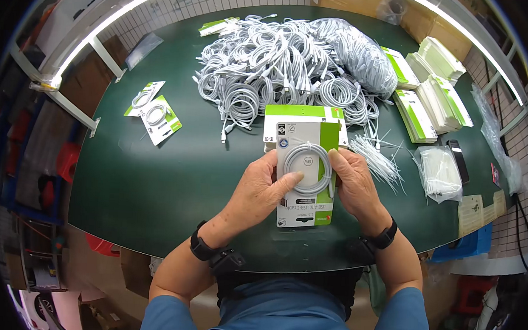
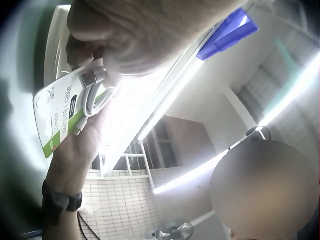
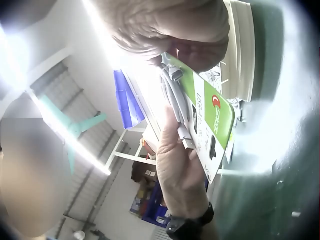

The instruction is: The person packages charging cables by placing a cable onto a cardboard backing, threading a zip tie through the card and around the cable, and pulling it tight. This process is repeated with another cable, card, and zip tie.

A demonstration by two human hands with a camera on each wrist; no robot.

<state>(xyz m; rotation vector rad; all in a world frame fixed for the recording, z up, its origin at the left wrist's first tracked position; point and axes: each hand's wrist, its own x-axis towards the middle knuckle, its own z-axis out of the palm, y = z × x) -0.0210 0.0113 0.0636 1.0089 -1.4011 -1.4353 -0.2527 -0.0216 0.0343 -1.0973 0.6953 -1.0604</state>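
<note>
A white and green cable card [image 1: 298,131] with a coiled light-grey USB cable [image 1: 326,179] on its front is held between both hands. My left hand [image 1: 260,186] grips the card's left edge, thumb across the coil and fingers behind. At the right edge, my right hand [image 1: 356,179] pinches card and coil between thumb and fingers. The printing faces away from me, upside down. Both wrist views show the metal plug [image 2: 94,76] and the other cable end [image 3: 186,138] against the card. Behind it lies a stack of similar cards [image 1: 273,110].
A large heap of coiled cables [image 1: 263,63] and a bag of cables [image 1: 365,60] fill the table's back. Two carded cables [image 1: 163,124] lie left. On the right are card stacks [image 1: 414,116], loose zip ties [image 1: 377,162], a bagged bundle [image 1: 440,171] and a phone [image 1: 458,160].
</note>
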